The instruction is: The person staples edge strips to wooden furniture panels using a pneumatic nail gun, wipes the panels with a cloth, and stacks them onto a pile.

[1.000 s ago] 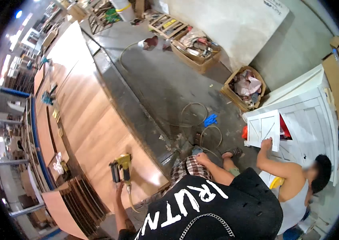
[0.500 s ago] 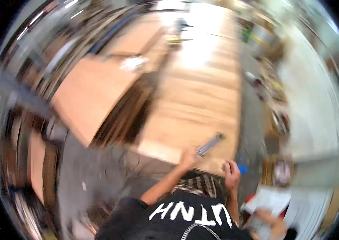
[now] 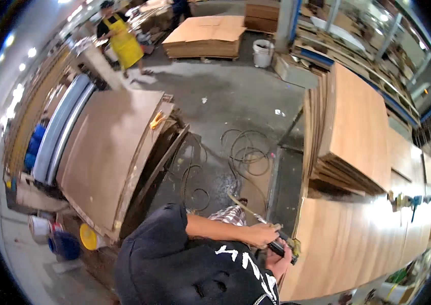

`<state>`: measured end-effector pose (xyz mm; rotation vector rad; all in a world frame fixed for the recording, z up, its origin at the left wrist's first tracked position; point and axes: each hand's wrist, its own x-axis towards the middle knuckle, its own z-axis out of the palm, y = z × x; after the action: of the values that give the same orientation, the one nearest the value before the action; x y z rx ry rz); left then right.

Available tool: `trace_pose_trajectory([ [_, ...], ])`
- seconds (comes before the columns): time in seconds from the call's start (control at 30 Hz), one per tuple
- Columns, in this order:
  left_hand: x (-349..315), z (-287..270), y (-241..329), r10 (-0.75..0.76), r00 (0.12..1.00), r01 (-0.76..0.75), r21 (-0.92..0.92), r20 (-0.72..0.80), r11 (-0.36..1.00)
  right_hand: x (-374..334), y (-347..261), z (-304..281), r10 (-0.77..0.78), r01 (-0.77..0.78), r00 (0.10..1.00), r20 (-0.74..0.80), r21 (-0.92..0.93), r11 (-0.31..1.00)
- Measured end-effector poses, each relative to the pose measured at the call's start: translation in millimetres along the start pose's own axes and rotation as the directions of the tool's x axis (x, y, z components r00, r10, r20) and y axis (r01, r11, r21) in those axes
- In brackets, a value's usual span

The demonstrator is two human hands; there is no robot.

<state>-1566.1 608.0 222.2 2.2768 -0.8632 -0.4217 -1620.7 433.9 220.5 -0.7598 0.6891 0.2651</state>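
Both hands are close together at the near left edge of the pale plywood board (image 3: 342,244). They grip a dark hand-held air tool (image 3: 278,247) with a yellowish end. A thin pale hose (image 3: 248,208) runs up to its back end. My left hand (image 3: 262,234) is closed over the top of the tool, near the hose joint. My right hand (image 3: 278,262) wraps round it from below, its fingers partly hidden. The tool's exact kind is hard to make out.
Stacked plywood sheets (image 3: 360,127) rise beyond the board. A coiled hose (image 3: 248,152) lies on the floor. At left, a roller machine (image 3: 65,127) adjoins a brown-topped stack (image 3: 108,147) with an orange-handled tool (image 3: 157,120) on it. A person in a yellow apron (image 3: 124,43) stands far left.
My view has swung left. Before, my hands were apart, the left at a narrow grey strip on the board, the right at its edge; now both are together on the air tool.
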Motion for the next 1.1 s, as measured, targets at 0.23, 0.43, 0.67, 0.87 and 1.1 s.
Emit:
trace_pose_trajectory([
  [0.23, -41, -25, -88, -0.240, 0.970, 0.216, -0.322, -0.038, 0.922, 53, 18, 77, 0.212, -0.218, 0.975, -0.061, -0.116, 0.969],
  [0.43, -81, -112, -165, -0.383, 0.921, 0.306, -0.478, -0.071, 0.824, 127, 59, 202, 0.291, -0.308, 0.951, -0.103, -0.280, 0.909],
  [0.67, -115, -222, -263, -0.436, 0.717, 0.177, -0.463, -0.544, 0.868, 184, 106, 404, 0.101, 0.032, 0.976, 0.193, -0.584, 0.811],
  [0.87, -138, -308, -312, -0.519, 0.654, -0.069, -0.727, -0.550, 0.683, 221, 102, 509, 0.230, 0.345, 0.783, 0.578, -0.711, 0.613],
  [1.1, -133, -403, -344, -0.523, 0.815, -0.209, -0.968, -0.250, 0.138, 281, 78, 542, -0.429, 0.729, 0.683, 0.591, -0.584, 0.356],
])
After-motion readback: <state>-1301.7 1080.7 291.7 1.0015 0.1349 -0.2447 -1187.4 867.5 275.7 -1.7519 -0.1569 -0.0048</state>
